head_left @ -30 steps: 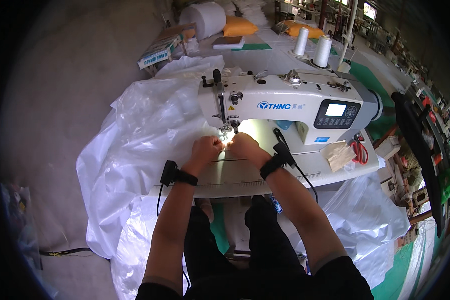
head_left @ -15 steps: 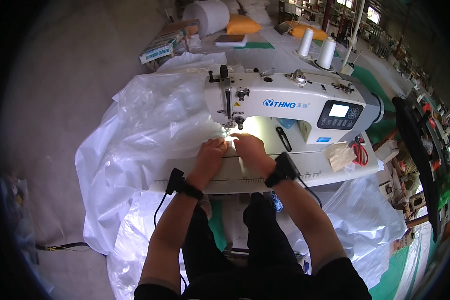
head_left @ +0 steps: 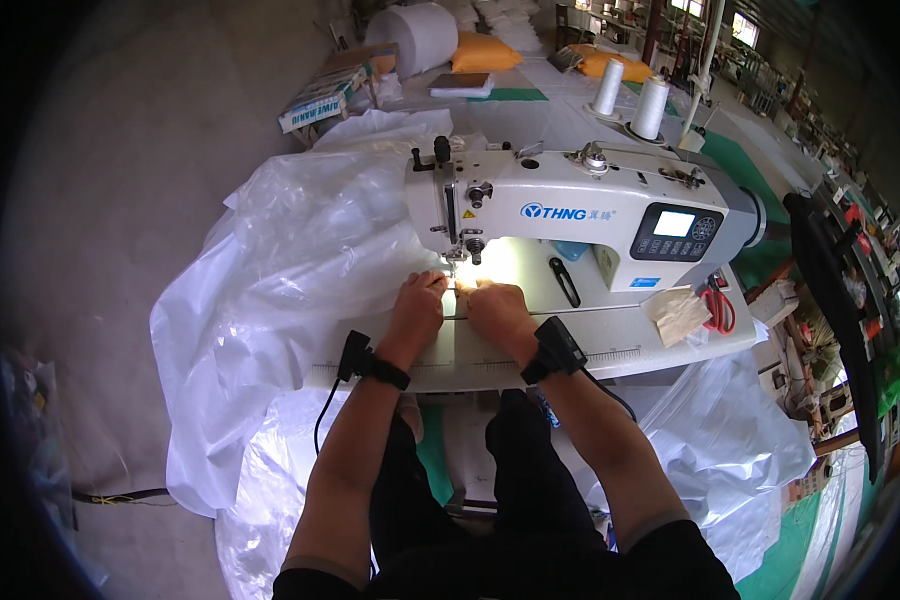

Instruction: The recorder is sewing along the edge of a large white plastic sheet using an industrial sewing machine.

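Observation:
A white sewing machine (head_left: 560, 195) stands in front of me, its lamp glaring over the needle area. Translucent white plastic sheeting (head_left: 290, 225) lies left of the needle and hangs over the table's left side. My left hand (head_left: 418, 310) is closed at the sheeting's edge, just before the presser foot (head_left: 451, 268). Close beside it, my right hand (head_left: 498, 316) has its fingers bent together in a pinch. Glare and the fingers hide what is between them. Both wrists wear black straps with small boxes.
Right of my hands lie black thread snips (head_left: 564, 282), a brown paper piece (head_left: 676, 315) and red-handled scissors (head_left: 717, 308). Two white thread cones (head_left: 649, 108) stand behind the machine. More plastic (head_left: 725, 430) hangs at the lower right. Orange bags (head_left: 485, 52) and a large white roll (head_left: 413, 38) lie farther back.
My right hand has drawn back slightly toward me, its fingers now more curled. My left hand stays near the presser foot. The whole view has shifted a little.

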`<state>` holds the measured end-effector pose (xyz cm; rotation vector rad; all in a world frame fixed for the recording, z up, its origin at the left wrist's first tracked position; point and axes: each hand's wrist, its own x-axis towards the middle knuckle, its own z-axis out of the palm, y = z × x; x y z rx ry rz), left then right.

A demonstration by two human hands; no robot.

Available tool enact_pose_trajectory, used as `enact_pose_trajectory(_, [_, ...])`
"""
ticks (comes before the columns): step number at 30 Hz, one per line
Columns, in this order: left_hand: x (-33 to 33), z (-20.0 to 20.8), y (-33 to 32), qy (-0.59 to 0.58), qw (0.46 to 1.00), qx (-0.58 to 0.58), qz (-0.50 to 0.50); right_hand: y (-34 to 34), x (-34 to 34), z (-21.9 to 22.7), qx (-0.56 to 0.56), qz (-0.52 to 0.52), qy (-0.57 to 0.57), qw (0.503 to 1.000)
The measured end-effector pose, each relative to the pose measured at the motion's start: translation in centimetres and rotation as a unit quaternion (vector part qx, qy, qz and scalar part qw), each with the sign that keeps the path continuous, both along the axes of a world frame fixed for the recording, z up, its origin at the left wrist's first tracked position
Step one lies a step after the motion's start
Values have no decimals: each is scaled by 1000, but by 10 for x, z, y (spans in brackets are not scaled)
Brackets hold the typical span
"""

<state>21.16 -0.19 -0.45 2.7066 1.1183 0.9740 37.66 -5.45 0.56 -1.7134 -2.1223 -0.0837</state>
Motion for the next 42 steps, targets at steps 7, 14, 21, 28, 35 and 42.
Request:
enact_pose_trajectory(7, [4, -1, 5, -16, 999, -35, -7, 0, -3, -11, 105, -2, 31, 994])
enact_pose_trajectory(14, [3, -2, 11, 16, 1000, 14, -14, 3, -4, -16, 122, -14, 7, 992])
enact_pose_trajectory(21, [3, 16, 3, 98, 994, 39, 35, 1, -3, -18, 116, -28, -9, 993])
enact_pose_trajectory(28, [-108, 81, -13, 344, 880, 164, 283, -33, -7, -6, 45, -22, 251, 967])
enact_pose_trajectory(35, [-217, 100, -65, 209, 928, 1, 308, -138, -87, -5, -347, 144, 559, 739])
enact_pose_trajectory(42, [-177, 78, -171, 180, 969, -138, 98, -190, -133, 1, -481, 175, 725, 461])
